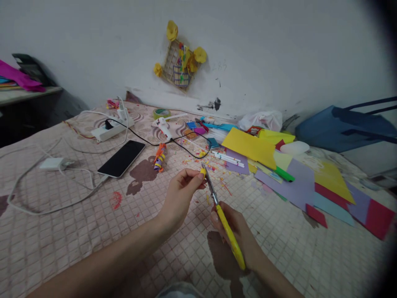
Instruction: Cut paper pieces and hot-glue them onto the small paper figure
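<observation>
My left hand [186,186] pinches a small piece of yellow paper [203,171] between thumb and fingertips. Beside that piece are the blades of the yellow-handled scissors [228,227], pointing away from me. My right hand [234,223] is wrapped round the scissors' handle, with some fingers hidden behind it. The blades look nearly closed; I cannot tell whether they touch the paper. A small rolled paper piece with purple and yellow stripes and an orange fringe [159,159] lies to the left of my left hand. Tiny paper scraps [214,163] are scattered beyond my hands.
A smartphone [121,158] on a charging cable and a power strip [113,129] lie to the left. Farther back are a white glue gun [163,128] and a tape roll [161,114]. Coloured paper sheets [297,178], white sticks [228,158] and a blue bag [338,128] are to the right.
</observation>
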A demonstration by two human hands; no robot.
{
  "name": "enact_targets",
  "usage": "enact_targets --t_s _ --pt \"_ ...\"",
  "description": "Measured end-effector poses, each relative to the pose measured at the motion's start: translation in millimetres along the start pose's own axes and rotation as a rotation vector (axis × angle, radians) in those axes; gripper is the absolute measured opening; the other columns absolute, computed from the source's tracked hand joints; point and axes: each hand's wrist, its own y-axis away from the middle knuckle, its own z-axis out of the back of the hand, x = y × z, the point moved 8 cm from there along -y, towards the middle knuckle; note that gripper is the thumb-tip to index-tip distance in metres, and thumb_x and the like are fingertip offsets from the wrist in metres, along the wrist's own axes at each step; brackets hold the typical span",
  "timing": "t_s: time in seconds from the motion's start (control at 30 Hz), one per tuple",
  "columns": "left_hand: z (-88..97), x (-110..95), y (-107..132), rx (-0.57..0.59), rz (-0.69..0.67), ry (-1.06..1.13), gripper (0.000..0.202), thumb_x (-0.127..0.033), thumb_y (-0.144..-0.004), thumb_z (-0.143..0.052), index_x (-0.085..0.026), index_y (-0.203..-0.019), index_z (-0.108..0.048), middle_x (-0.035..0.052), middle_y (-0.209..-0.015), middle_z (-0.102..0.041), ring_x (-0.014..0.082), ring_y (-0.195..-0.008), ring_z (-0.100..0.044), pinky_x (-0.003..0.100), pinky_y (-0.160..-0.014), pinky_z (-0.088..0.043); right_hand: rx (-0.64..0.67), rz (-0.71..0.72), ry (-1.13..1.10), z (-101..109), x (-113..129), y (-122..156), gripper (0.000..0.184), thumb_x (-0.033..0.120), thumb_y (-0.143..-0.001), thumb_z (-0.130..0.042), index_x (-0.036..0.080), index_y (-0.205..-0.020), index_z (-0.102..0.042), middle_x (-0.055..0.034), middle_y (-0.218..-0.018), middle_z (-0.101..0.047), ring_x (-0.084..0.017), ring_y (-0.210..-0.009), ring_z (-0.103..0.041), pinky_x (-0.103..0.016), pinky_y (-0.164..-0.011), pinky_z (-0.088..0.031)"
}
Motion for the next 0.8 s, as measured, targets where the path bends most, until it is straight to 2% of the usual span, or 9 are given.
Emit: enact_targets --t_s 0.13,0.37,0.8 --pt "0.3 0.2 -0.3 0.001 0.002 0.007 0.011 -0.023 -0.071 -0.066 -0.014 -0.07 -0.06 -0.0013 -0.068 -0.057 0.0085 -0.065 -0.053 0.023 -0.067 -0.044 -0.012 -0.001 0.006 0.1 -6.9 -0.7 0.019 0.031 -0.075 -0.05 0.02 -0.063 -0.039 0.0052 -0.056 -0.038 -0.009 -0.048 -0.036 -0.021 -0.043 -0.03" --pt "1.0 -0.2 -0.8 -0.004 0.003 0.007 0.011 -0.024 -0.071 -0.066 -0.015 -0.07 -0.06 -0.0009 -0.069 -0.059 0.009 -0.065 -0.054 0.023 -0.067 -0.044 -0.028 0.0 0.039 0.8 -6.9 0.4 0.025 0.038 -0.078 -0.05 0.021 -0.064 -0.039 0.0055 -0.056 -0.037 -0.01 -0.049 -0.036 -0.021 -0.044 -0.031" --pt "1.3 -1.7 -1.4 -0.013 0.006 0.058 0.008 -0.021 -0.072 -0.066 -0.015 -0.071 -0.061 -0.0011 -0.07 -0.061 0.0083 -0.065 -0.055 0.022 -0.066 -0.044 -0.023 -0.01 0.074 0.0 -10.4 0.4 0.024 0.034 -0.079 -0.05 0.021 -0.063 -0.038 0.0054 -0.056 -0.036 -0.01 -0.049 -0.035 -0.022 -0.044 -0.028"
